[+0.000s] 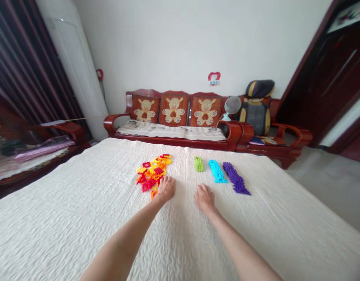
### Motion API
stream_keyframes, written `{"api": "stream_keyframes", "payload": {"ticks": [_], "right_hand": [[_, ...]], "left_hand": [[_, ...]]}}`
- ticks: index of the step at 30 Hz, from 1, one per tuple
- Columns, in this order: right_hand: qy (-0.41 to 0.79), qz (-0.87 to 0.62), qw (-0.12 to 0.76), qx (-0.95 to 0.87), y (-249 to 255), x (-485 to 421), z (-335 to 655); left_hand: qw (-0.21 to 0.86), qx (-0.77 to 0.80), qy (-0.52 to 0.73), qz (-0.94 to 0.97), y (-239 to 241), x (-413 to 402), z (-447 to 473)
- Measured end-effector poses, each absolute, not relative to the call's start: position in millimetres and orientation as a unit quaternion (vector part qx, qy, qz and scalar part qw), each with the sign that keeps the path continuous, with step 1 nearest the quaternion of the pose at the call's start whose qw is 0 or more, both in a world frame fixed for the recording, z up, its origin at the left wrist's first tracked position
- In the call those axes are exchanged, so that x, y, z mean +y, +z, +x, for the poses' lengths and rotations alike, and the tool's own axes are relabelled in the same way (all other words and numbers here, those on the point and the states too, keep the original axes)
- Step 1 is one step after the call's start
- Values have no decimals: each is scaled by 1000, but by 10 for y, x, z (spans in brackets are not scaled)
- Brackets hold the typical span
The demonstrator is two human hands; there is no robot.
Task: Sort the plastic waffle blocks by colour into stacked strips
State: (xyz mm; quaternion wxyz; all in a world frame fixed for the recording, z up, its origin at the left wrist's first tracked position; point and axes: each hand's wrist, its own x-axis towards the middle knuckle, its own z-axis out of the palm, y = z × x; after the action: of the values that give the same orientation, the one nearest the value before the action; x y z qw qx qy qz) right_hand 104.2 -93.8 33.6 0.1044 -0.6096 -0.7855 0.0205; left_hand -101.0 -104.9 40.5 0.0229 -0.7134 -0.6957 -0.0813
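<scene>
My left hand [167, 188] rests palm down at the right edge of a loose heap of red, orange and yellow toothed plastic pieces [154, 171]. Its fingers are loosely bent and slightly apart, and it partly covers the nearest pieces. My right hand [205, 198] lies palm down on the white quilted cover, fingers a little spread, with nothing seen in it. Beyond it, three groups sit sorted by colour: a short lime green block of pieces [199, 164], a longer light blue row [217, 171] and a still longer purple row [236, 178].
The white quilted cover [80, 210] spans the broad surface before me. Behind its far edge stands a wooden sofa [174, 140] with bear cushions [173, 109]. A small fan [233, 105] stands by its right armrest, beside a chair with a massage cushion [256, 117].
</scene>
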Motion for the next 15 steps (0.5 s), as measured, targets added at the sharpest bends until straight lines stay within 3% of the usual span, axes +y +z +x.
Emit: {"api": "stream_keyframes", "payload": {"ticks": [15], "right_hand": [[-38, -590, 169, -789, 117, -1168, 1172]], "left_hand": [[59, -673, -208, -707, 268, -1518, -1089]]}}
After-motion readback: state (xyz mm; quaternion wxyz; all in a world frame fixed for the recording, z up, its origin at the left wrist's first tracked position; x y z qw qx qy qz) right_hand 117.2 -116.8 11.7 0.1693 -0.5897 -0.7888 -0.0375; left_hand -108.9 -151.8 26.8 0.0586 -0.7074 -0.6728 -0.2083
